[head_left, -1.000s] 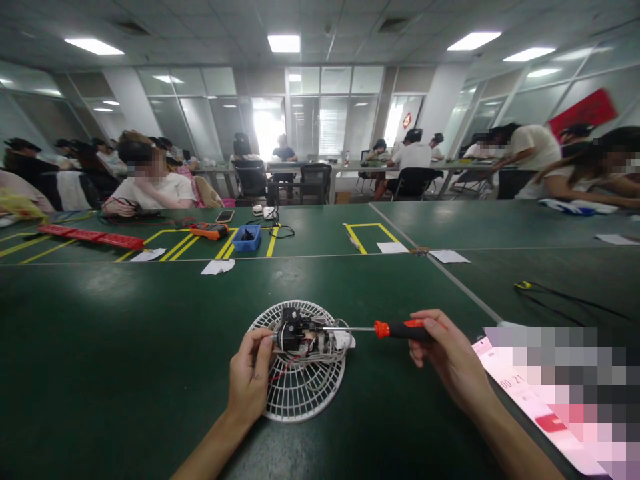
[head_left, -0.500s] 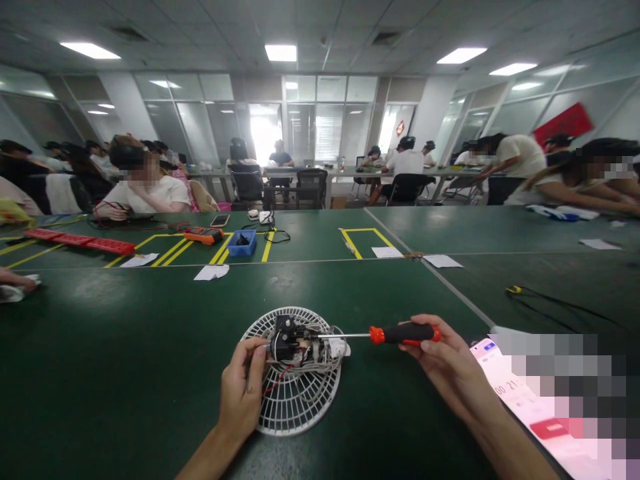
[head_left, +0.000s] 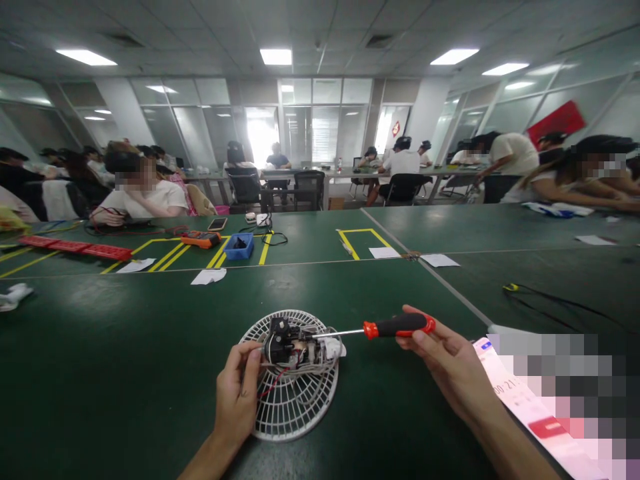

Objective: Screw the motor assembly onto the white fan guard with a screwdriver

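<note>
A round white fan grille (head_left: 295, 417) lies on the green table in front of me. On top of it rests a fan motor assembly (head_left: 281, 340) with a black gear housing, loose wires and a white end piece. My left hand (head_left: 239, 383) pinches the left end of that assembly between thumb and fingers. In my right hand (head_left: 445, 350) is a screwdriver (head_left: 400, 325) with a black and red handle, held nearly level. Its shaft points left, and the tip reaches into the middle of the assembly; the exact contact point is too small to make out.
A lit phone (head_left: 520, 393) lies at the right, partly blurred out. Further back are a blue bin (head_left: 239, 247), an orange multimeter (head_left: 201, 239), red trays (head_left: 75, 247), paper slips (head_left: 209, 276) and a black strap (head_left: 545, 301). People sit at the tables beyond.
The screwdriver's handle has risen slightly, so its shaft slopes a little more. At the far left, another person's hand has left the view. My left hand keeps its hold.
</note>
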Action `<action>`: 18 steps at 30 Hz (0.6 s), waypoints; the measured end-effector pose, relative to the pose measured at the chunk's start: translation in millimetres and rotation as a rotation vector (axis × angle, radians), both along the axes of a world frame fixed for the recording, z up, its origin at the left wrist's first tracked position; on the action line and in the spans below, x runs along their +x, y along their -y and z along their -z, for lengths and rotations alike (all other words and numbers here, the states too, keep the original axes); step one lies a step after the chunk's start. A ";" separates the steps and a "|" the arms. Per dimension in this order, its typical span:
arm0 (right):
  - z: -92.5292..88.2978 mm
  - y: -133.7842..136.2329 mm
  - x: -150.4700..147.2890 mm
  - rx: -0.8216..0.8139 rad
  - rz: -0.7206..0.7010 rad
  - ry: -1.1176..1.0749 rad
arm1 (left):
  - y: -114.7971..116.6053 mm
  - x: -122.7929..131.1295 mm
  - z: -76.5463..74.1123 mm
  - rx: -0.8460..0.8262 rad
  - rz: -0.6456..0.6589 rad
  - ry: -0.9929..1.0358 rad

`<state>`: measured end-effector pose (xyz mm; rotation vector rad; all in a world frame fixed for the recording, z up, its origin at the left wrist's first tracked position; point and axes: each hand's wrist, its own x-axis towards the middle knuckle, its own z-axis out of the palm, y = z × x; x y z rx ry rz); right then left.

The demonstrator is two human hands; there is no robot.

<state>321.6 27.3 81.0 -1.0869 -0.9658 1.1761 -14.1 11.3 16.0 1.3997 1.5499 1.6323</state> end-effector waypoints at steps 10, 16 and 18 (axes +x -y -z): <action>-5.5 -0.9 -3.6 -0.011 0.001 0.176 | 2.2 -3.0 1.4 -0.004 -0.013 0.006; -3.5 -2.5 -2.3 0.029 0.033 0.097 | 2.0 -1.8 -1.0 -0.001 -0.011 -0.004; -0.8 -3.5 1.3 0.042 0.063 0.124 | 1.1 -1.9 0.2 -0.002 -0.003 -0.003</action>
